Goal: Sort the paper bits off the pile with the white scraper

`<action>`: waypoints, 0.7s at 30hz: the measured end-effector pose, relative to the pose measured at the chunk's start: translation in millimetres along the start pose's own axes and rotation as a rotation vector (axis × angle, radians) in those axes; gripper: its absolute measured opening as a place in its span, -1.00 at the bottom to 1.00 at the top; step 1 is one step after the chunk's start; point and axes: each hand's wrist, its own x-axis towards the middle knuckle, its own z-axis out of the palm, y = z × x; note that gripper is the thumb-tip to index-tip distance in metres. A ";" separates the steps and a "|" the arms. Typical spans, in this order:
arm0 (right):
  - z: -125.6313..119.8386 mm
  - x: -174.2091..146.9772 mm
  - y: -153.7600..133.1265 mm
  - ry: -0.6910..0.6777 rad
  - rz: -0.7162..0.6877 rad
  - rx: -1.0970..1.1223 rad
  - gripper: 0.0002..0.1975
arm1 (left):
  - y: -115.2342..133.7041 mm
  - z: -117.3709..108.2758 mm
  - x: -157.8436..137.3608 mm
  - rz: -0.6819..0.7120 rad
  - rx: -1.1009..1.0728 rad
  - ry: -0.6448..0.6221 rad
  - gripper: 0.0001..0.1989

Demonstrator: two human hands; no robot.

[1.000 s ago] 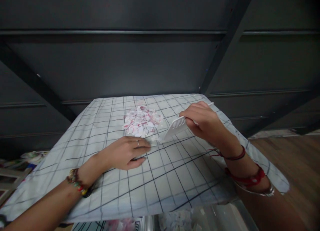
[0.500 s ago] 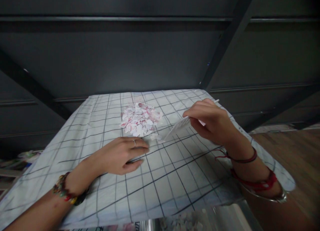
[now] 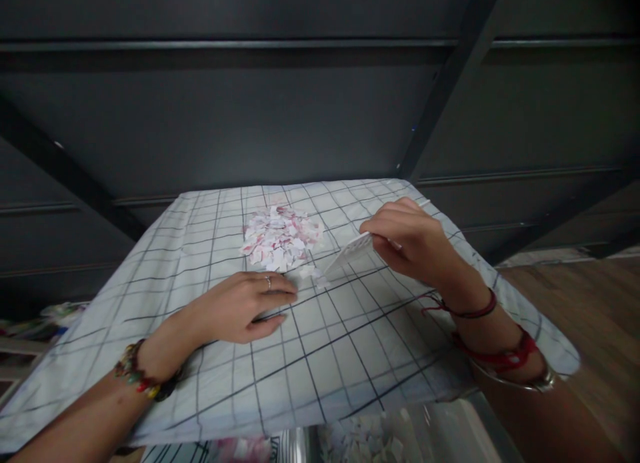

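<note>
Spreading widest, one checked cloth (image 3: 340, 346) bears one heap of paper scraps (image 3: 281, 238); one left hand (image 3: 245, 306) rests near it, thumb and fingers apart; one right hand (image 3: 410, 241) clamps one white spatula (image 3: 350, 252) beside several loose scraps (image 3: 313, 274).

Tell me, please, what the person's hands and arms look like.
Neither hand is gloved; no sleeves show. The left hand wears a silvery ring and a multicoloured beaded bracelet. Up from the right hand sit a dark red cord, a wider red band and a silvery bangle.
</note>
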 end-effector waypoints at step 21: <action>-8.3 -3.7 6.0 0.046 -0.063 -0.088 -0.81 | 0.3 0.3 0.0 -0.010 0.009 0.002 -0.72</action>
